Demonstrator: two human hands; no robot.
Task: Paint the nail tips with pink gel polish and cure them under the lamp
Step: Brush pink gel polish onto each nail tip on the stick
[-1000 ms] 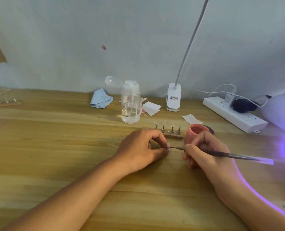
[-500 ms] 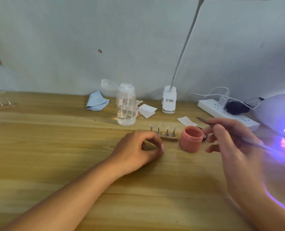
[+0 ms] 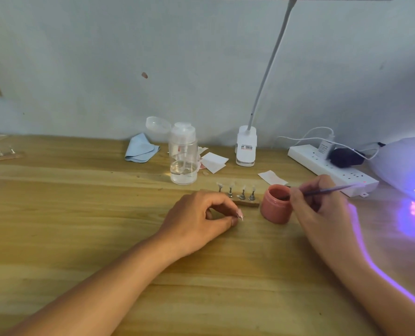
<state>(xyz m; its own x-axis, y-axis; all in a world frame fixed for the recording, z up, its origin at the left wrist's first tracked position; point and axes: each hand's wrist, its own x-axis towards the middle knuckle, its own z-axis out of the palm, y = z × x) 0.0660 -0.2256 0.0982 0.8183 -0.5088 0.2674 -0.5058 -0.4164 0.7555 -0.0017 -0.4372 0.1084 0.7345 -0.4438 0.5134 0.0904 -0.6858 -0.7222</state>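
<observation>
Here, wooden table point(image 3: 80, 214), pale wall point(image 3: 104, 69); left hand point(image 3: 196, 219) tight around nail tip point(image 3: 239, 212), right hand point(image 3: 320, 207) around brush point(image 3: 327, 190).

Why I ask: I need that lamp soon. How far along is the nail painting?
Ready: the pink jar is open and the curing lamp glows. In hand: the left hand pinches one nail tip while the right hand dips the brush into the jar. Left: the four tips on the wooden holder look unpainted, and all need curing.
</observation>
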